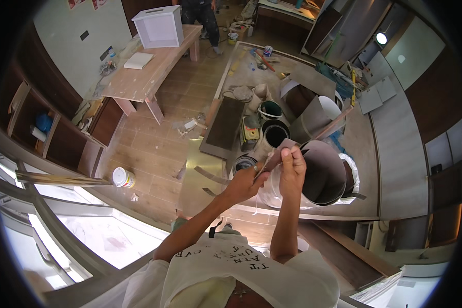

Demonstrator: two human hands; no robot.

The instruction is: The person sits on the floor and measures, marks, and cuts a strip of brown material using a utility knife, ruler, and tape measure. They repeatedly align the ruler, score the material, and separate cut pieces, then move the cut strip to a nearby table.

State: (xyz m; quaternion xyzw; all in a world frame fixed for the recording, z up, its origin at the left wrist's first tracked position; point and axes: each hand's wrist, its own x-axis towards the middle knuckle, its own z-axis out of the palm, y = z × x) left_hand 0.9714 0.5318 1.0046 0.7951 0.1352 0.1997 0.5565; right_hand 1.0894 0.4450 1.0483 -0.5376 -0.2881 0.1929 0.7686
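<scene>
Both hands are raised in front of me over the cluttered worktable [362, 197]. A flat brown strip [278, 155], like edge banding, runs between them. My left hand [243, 184] is closed round its lower end, with a ring on one finger. Dark strip ends [211, 175] stick out to the left behind that hand. At the upper end, my right hand [292, 169] pinches the strip between thumb and fingers. Just beyond lie large rolls of brown sheet banding [321, 172], one in white plastic wrap [353, 177]. The fingers partly hide the strip.
Beyond my hands stand a dark round container [276, 132], a yellow can [249, 134] and a green-lined bucket [270, 109]. A white-and-yellow paint bucket [123, 177] sits on the floor. Another person [203, 18] stands by a wooden bench [143, 77] bearing a white drawer box [159, 28].
</scene>
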